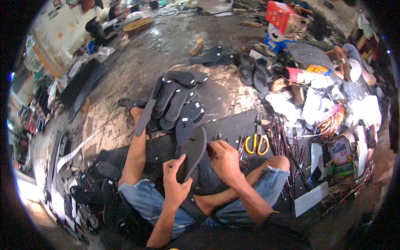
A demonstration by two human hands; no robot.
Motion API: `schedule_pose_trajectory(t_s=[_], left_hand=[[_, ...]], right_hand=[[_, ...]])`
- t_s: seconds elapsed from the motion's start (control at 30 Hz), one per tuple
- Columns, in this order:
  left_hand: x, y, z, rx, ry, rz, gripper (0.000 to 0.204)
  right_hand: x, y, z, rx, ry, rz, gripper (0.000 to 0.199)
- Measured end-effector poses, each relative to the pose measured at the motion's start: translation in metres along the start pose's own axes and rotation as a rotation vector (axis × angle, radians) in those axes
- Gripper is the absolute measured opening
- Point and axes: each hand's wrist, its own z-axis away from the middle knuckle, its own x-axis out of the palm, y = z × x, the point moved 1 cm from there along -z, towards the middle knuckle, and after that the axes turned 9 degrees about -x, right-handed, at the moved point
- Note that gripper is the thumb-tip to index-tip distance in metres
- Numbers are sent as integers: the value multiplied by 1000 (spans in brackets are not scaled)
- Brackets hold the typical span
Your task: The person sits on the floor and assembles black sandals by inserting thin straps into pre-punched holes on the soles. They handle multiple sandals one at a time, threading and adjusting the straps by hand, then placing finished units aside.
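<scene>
Upright before my lap stands a dark grey sandal sole (194, 155), its lower end in my left hand (176, 183), thumb on one side and fingers on the other. My right hand (225, 161) is just right of the sole, its fingers curled in a pinch. Whatever lies between those fingertips is too small or hidden to tell. Beyond the sole is a heap of dark sandals (171, 100), several with small white labels. A loose flat grey sole (146, 118) leans across my left shin. Scissors with yellow handles (257, 144) lie right of my right hand.
Thin dark strips (283, 141) are bundled beside my right knee, near a white rectangular piece (311, 199). More dark sandals (104, 189) crowd my left side. Farther right are white bags (318, 102), a red box (285, 18) and another person's arm (345, 62).
</scene>
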Motion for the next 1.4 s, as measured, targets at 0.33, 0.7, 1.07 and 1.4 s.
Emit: schedule_pose_trajectory(t_s=[0.33, 0.7, 1.07, 1.4], left_hand=[[9, 10, -20, -273, 52, 932, 31], [28, 39, -24, -408, 85, 1171, 39], [38, 42, -16, -359, 211, 830, 34], [40, 28, -15, -381, 154, 752, 39]], right_hand=[[-2, -12, 20, 67, 20, -15, 18], [-8, -45, -3, 341, 89, -626, 27], [20, -52, 13, 102, 253, -247, 28], [13, -39, 9, 283, 85, -489, 12]])
